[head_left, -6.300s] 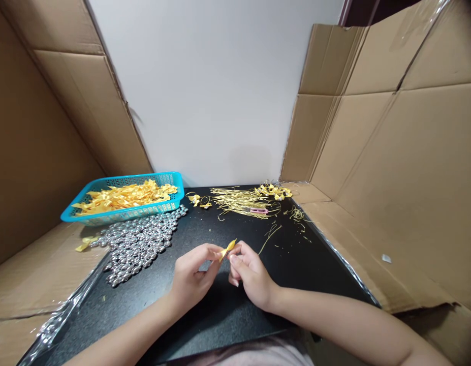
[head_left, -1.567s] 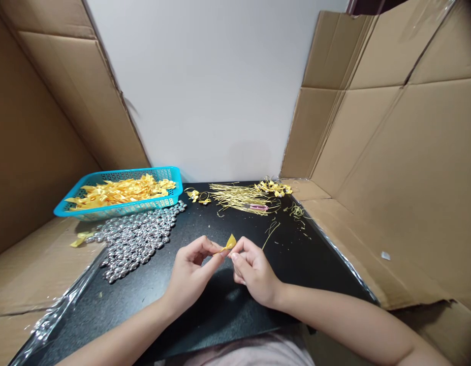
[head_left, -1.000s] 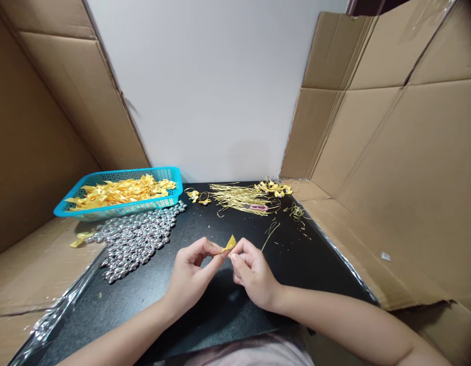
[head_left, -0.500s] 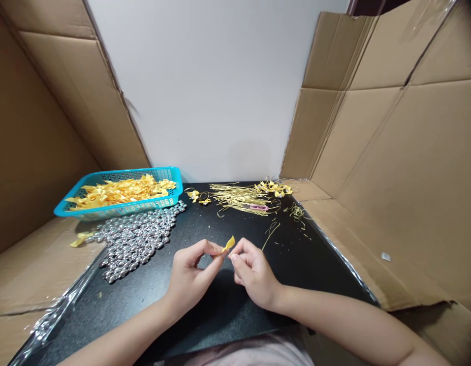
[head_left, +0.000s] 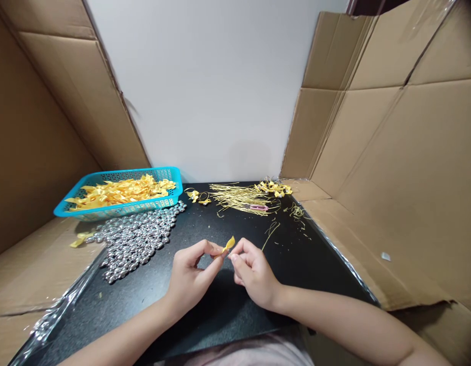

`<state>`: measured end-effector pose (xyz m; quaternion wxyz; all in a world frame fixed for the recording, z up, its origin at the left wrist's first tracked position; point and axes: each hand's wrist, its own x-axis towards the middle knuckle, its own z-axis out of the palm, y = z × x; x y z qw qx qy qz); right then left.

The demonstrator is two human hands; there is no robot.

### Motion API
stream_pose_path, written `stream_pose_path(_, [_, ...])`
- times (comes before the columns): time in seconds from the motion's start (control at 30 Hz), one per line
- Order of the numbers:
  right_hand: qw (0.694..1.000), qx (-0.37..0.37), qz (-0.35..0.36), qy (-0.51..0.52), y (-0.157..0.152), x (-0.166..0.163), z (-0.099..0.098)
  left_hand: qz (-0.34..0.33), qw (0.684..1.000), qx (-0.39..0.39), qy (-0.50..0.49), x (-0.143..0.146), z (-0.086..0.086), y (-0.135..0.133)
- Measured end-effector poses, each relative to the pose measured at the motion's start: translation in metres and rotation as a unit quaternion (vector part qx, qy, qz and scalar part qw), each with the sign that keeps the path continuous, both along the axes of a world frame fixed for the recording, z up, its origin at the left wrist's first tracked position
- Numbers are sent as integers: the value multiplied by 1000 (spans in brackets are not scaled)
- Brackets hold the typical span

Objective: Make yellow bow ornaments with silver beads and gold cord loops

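Observation:
Between the thumb and fingers of my left hand (head_left: 195, 272) is a small yellow ribbon bow (head_left: 229, 243), one loop pointing up and to the right. My right hand (head_left: 256, 274) is closed in a pinch right beside the bow, its fingertips almost touching those of the left. Whatever lies in that pinch is too small to make out; a pale tip shows at the fingers. A thin gold cord (head_left: 271, 236) runs up from behind the right knuckles, and I cannot tell whether the hand holds it.
A blue basket (head_left: 175, 190) of yellow bows stands at the back left, with silver beads (head_left: 139, 244) spread before it. Gold cords (head_left: 235, 198) and a pink tool (head_left: 259, 207) lie at the back, beside finished-looking bow pieces (head_left: 279, 189) and cord scraps (head_left: 296, 210). Cardboard walls (head_left: 403, 168) flank the black table (head_left: 117, 310).

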<state>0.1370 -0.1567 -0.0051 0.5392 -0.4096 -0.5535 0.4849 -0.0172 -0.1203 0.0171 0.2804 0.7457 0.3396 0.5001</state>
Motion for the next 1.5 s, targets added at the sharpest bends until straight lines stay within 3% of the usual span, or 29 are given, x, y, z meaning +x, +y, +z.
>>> stream_pose_path(0.53, [1000,9,-5,-1,-1,-1,-5,-3,997,79,19,-2,-5,1])
stream_pose_path(1.0, [997,70,27,19,-6,-4,-7,-61,977,205,2,-2,2,-4])
stream_pose_path(1.27, [991,132,8,-29,-10,-2,-13,-87,954,286,7,-1,13,-7])
stream_pose_path(1.5, [979,188,-13,-75,-12,0,-6,-104,943,313,33,-1,18,-8])
